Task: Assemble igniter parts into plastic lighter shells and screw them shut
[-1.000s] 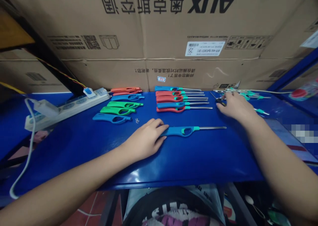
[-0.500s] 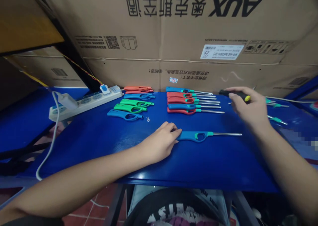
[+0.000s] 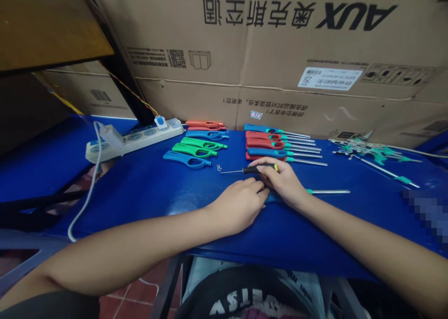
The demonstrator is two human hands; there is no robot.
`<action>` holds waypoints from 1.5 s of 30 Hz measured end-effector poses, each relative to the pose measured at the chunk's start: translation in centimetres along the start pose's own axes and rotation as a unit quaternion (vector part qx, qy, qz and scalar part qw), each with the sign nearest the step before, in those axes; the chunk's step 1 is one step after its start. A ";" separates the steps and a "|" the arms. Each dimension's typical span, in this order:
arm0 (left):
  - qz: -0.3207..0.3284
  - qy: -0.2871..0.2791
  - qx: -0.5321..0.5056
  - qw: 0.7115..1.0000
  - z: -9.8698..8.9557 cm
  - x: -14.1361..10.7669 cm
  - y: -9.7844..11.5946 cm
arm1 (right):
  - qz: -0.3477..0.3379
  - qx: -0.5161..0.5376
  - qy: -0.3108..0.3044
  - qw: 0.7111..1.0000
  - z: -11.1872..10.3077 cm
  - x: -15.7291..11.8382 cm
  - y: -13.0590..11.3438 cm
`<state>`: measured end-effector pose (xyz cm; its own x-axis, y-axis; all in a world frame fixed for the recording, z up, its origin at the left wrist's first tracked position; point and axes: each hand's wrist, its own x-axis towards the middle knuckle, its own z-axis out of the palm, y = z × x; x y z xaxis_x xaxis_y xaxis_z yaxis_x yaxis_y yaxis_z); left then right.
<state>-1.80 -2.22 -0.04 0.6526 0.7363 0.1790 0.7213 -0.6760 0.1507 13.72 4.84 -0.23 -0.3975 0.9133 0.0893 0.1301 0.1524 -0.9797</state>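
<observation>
My left hand [image 3: 238, 204] is closed on the handle end of a blue long-nosed lighter [image 3: 331, 192], which lies flat with its metal tube to the right. My right hand [image 3: 285, 181] grips a screwdriver [image 3: 250, 169] by its black handle with a yellow end, just above the lighter. Its thin shaft points left, the tip close to a few tiny screws [image 3: 219, 168] on the table. The two hands meet over the lighter's body and hide most of it. Behind them lie several red and blue lighters [image 3: 264, 144] with metal tubes.
Red, blue and green lighter shells [image 3: 191, 151] without tubes lie at the left. Metal tubes with green parts and wires [image 3: 376, 153] are heaped at the right. A white power strip [image 3: 140, 139] stands far left. A cardboard box [image 3: 227, 38] walls off the blue table's [image 3: 315, 230] back.
My right hand has brought the screwdriver from the right side across to the left hand, its tip now beside the tiny screws. My left hand stays on the blue lighter. The view has shifted slightly.
</observation>
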 end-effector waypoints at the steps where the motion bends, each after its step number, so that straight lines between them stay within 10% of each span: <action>1: 0.000 0.000 0.003 1.000 0.0 0.0 0.0 | 0.005 0.000 0.004 1.000 0.0 0.0 0.1; 29: -0.005 -0.007 0.004 1.000 -0.4 0.0 0.0 | 0.032 0.143 0.003 0.989 -0.5 0.0 0.3; 45: -0.042 0.056 -0.272 0.960 0.6 0.5 -1.3 | -0.031 0.240 0.187 0.952 -5.7 0.1 -3.2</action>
<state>-2.27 -0.98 -0.72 0.5456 0.8019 0.2434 0.5227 -0.5527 0.6491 18.47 6.58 3.90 -0.0281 0.9925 0.1193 -0.3494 0.1021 -0.9314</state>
